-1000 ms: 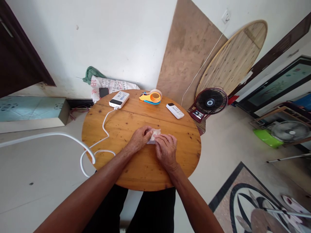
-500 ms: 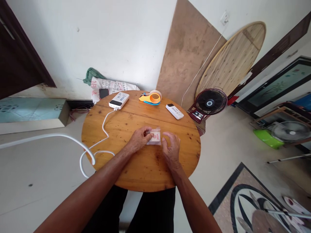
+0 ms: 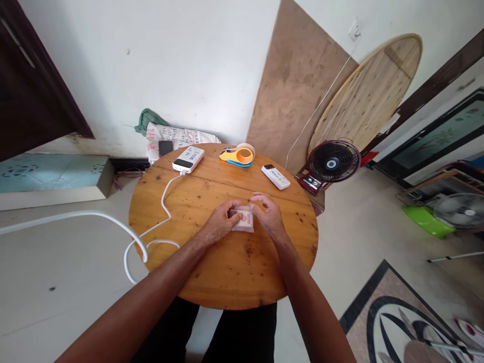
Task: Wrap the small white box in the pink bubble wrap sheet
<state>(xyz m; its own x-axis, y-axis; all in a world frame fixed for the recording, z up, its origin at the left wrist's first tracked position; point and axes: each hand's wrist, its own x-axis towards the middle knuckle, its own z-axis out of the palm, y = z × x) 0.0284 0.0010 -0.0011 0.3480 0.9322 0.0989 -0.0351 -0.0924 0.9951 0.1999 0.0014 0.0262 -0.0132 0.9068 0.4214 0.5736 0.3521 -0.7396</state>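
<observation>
A small flat white packet point(image 3: 247, 219) with red print and a clear wrap lies on the round wooden table point(image 3: 212, 275). My left hand point(image 3: 223, 220) is closed on its left side, thumb on top and fingers along the back edge. At the packet's far right corner is my right hand point(image 3: 269, 214), its thumb and fingers slightly apart. The thumb tip seems to reach the wrap there; whether it touches is unclear. Behind stands an orange and blue tape dispenser point(image 3: 239, 155).
A white power bank point(image 3: 188, 159) with a white cable point(image 3: 165, 196) sits at the table's back left, another power bank point(image 3: 276, 177) at the back right. A dark fan point(image 3: 331, 162) stands beyond the right edge. A thick white tube point(image 3: 86, 214) curves in from the left.
My right hand has moved from the packet's right side to its far right corner. My left hand stays on the packet. The view has shifted slightly.
</observation>
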